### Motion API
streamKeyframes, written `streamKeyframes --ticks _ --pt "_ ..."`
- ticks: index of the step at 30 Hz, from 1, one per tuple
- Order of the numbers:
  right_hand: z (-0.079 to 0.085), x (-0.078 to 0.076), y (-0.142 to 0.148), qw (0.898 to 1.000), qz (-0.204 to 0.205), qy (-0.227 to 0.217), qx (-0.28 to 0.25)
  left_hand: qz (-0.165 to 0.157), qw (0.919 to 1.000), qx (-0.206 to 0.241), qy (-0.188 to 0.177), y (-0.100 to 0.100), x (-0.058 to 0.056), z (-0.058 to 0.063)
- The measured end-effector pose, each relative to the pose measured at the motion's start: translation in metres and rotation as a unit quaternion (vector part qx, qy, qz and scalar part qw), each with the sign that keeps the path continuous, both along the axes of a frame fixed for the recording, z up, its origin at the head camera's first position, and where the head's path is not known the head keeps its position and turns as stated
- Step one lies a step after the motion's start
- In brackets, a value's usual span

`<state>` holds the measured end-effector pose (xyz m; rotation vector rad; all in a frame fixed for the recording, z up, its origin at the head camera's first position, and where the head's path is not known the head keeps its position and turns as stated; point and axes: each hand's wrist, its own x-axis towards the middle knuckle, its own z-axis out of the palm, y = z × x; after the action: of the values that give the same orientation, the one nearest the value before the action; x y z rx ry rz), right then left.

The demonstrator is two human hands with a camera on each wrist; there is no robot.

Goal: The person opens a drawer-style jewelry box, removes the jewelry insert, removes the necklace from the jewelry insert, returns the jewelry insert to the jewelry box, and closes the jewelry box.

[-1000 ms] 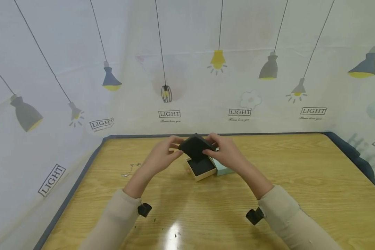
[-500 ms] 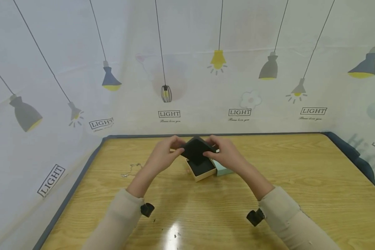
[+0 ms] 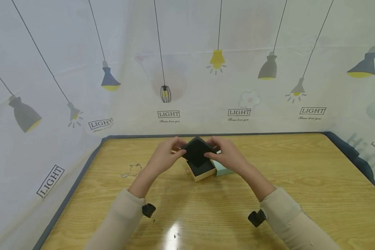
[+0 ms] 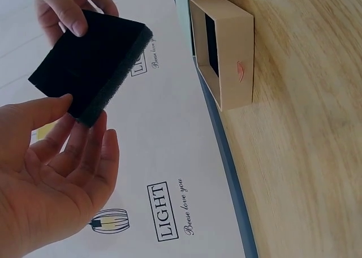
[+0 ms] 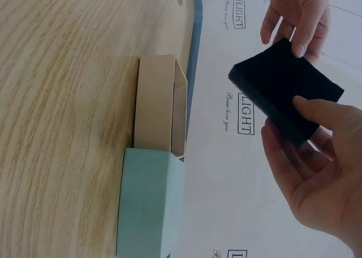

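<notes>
A square black foam pad (image 3: 197,151) is held tilted over a small beige box (image 3: 205,176). My left hand (image 3: 163,157) pinches one corner of it, thumb on the flat face and fingers behind. At the opposite corner, my right hand (image 3: 227,153) grips the pad in the same way. The left wrist view shows the rough, porous side edge of the foam (image 4: 116,77). Black lining fills the inside of the box, which stands on the table. Against the box sits a mint-green box part (image 3: 223,169), partly covered by my right hand in the head view.
A thin silver chain (image 3: 135,169) lies loosely on the wooden table (image 3: 300,180), left of the box. Small dark specks (image 3: 175,236) dot the near part of the table. A white cloth (image 3: 203,104) printed with lamps stands behind the table's dark-edged far side.
The foam pad has sunk slightly toward the box and shifted a little right. My left hand moved slightly right and down with it; both hands keep their grip.
</notes>
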<state>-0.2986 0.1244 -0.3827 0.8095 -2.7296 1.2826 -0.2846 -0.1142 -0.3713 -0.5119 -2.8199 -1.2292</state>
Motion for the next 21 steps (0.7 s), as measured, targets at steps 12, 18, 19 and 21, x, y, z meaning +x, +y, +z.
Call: streamKeyframes --ticks 12,18,19,21 --pt "0.001 0.002 0.008 1.000 -0.009 -0.009 0.007 0.017 0.9998 -0.009 -0.004 -0.001 0.000 -0.003" --pt "-0.001 0.000 0.014 1.000 -0.006 0.002 -0.004 0.023 0.9997 -0.004 -0.010 -0.002 -0.001 -0.004" --pt "-0.001 0.000 0.015 1.000 -0.006 0.002 -0.006 0.024 0.9996 -0.003 -0.011 -0.002 -0.001 -0.005" --pt "-0.001 -0.001 0.016 1.000 -0.008 0.003 -0.007 0.025 0.9996 -0.003 -0.010 -0.003 -0.001 -0.005"
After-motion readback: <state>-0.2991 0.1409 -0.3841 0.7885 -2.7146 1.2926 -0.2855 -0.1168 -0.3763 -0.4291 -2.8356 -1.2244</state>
